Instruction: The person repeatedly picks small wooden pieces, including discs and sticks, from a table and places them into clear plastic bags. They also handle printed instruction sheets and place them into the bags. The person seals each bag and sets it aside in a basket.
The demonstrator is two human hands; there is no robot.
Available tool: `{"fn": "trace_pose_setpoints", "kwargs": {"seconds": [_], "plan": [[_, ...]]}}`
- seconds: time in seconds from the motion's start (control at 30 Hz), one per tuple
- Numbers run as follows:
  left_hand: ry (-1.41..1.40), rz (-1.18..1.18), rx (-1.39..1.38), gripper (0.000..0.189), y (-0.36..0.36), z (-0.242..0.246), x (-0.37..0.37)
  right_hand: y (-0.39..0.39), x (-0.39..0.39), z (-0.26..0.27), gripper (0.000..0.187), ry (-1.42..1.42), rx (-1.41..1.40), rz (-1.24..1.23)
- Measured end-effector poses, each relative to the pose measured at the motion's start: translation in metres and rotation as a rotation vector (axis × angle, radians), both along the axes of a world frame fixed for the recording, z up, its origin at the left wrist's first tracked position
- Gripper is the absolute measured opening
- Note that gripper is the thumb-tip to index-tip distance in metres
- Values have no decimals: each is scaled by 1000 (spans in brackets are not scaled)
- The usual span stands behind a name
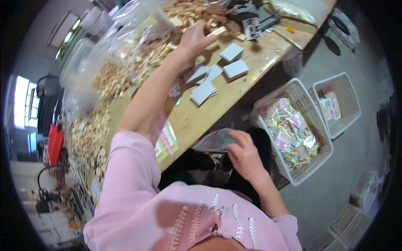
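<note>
My left hand (197, 38) reaches to the far part of the workbench, with a small pale wooden block (218, 31) at its fingertips. Just beyond it lies a heap of wooden sticks (201, 9). In my right hand (246, 153), low by the bench's front edge, is the rim of a clear plastic bag (213, 141). Several short stacks of pale grey cards (235, 69) lie on the bench between my hands. A printed card sheet (166, 139) rests near the front edge, partly hidden by my left arm.
To the right stands a white plastic basket (295, 180) of filled clear packets (295, 131). Beside it is a smaller basket (353, 116). Piles of wooden pieces (111, 80), small wooden discs (88, 138) and plastic bags line the bench's left side.
</note>
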State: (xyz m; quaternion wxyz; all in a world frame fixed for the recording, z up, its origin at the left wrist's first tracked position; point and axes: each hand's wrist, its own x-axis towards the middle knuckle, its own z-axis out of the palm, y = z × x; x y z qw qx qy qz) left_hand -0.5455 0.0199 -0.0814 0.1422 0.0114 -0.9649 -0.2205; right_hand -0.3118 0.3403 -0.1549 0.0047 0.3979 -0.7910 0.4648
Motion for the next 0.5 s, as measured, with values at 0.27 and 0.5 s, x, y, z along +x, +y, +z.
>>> {"fn": "trace_pose_setpoints", "kwargs": {"seconds": [0.27,0.5], "plan": [[-122,-502,257,26,64,57,263,-11,8,27,16,15,-16,54],[-37,-333,156,31,37,43,279,-28,31,37,15,27,-1,168]]}}
